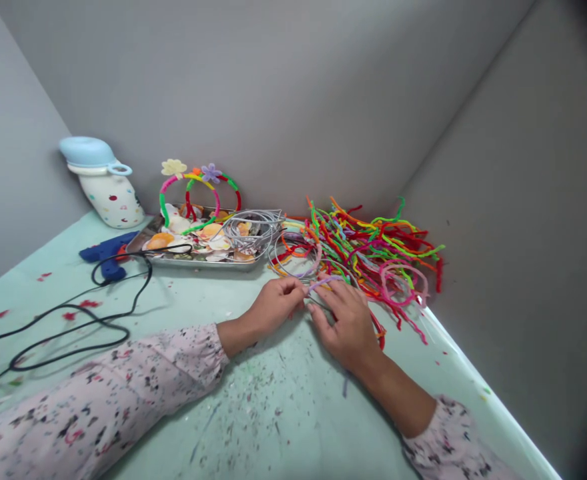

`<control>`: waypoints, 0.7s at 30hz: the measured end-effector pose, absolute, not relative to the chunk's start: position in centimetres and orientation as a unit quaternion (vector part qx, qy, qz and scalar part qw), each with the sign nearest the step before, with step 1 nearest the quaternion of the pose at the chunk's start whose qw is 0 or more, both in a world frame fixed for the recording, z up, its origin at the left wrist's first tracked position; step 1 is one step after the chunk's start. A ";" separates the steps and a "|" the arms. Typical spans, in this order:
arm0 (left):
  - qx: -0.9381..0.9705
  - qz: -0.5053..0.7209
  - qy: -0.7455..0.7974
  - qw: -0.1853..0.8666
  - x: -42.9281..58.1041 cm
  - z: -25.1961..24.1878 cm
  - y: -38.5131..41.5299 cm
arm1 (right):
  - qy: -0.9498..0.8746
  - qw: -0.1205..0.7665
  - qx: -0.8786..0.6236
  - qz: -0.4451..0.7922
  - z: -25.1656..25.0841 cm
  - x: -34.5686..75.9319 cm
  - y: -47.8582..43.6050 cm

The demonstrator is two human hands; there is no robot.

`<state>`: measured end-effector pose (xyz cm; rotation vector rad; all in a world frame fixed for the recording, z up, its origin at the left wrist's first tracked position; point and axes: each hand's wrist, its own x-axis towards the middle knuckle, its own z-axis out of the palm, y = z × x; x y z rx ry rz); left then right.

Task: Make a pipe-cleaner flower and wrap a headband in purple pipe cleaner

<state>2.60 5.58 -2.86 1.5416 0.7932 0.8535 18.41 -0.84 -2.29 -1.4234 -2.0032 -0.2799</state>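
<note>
My left hand (278, 303) is closed, its thumb and forefinger pinching the end of a purple pipe cleaner (322, 283). Across from it, my right hand (343, 319) lies over the other part of that pipe cleaner, fingers bent, the thumb apart from the forefinger. Whether those fingers grip it is hard to make out. Just beyond both hands are loops of grey wire (279, 265) and a pink-and-orange ring (318, 250). A heap of coloured pipe cleaners (373, 247) spreads behind my right hand, with a pink ring (386, 283) at its near side.
A metal tray (208, 265) holds shells, a coil of grey wire (253, 230) and wrapped hoops with flowers (211, 173). Left of it lie a blue glue gun (108, 253) and its black cord (106, 320). A white bottle (111, 197) with a blue lid stands by the wall.
</note>
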 end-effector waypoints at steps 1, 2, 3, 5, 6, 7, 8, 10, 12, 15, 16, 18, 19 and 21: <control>0.655 0.365 0.340 0.567 2.6 -2.9 5.6 | -0.764 0.324 -0.547 -0.113 -2.3 18.4 -0.8; 0.655 0.365 0.342 0.566 2.6 -2.9 5.6 | -0.761 0.324 -0.550 -0.119 -2.4 18.5 -0.8; 0.655 0.364 0.344 0.566 2.6 -2.9 5.6 | -0.757 0.327 -0.551 -0.125 -2.4 18.5 -0.8; 0.658 0.359 0.343 0.566 2.6 -2.8 5.5 | -0.749 0.338 -0.553 -0.140 -2.5 18.6 -0.8; 0.661 0.357 0.343 0.564 2.6 -2.8 5.5 | -0.745 0.343 -0.553 -0.147 -2.6 18.6 -0.8; 0.665 0.355 0.343 0.560 2.6 -2.8 5.5 | -0.741 0.349 -0.553 -0.154 -2.5 18.6 -0.8; 0.669 0.355 0.344 0.556 2.6 -2.8 5.5 | -0.737 0.355 -0.552 -0.161 -2.5 18.6 -0.9; 0.676 0.354 0.345 0.546 2.6 -2.8 5.5 | -0.730 0.368 -0.550 -0.170 -2.4 18.5 -0.9; 0.682 0.354 0.345 0.539 2.6 -2.8 5.5 | -0.725 0.377 -0.549 -0.175 -2.3 18.5 -1.0; 0.687 0.351 0.348 0.532 2.6 -2.8 5.4 | -0.721 0.383 -0.545 -0.192 -2.0 18.4 -1.1; 0.688 0.350 0.349 0.531 2.6 -2.8 5.4 | -0.720 0.383 -0.543 -0.200 -2.0 18.4 -1.2; 0.687 0.350 0.352 0.531 2.6 -2.8 5.4 | -0.716 0.388 -0.540 -0.212 -1.7 18.4 -1.3; 0.686 0.350 0.353 0.531 2.7 -2.8 5.4 | -0.714 0.392 -0.538 -0.215 -1.6 18.4 -1.3; 0.686 0.348 0.354 0.531 2.7 -2.7 5.4 | -0.711 0.405 -0.533 -0.217 -1.5 18.3 -1.4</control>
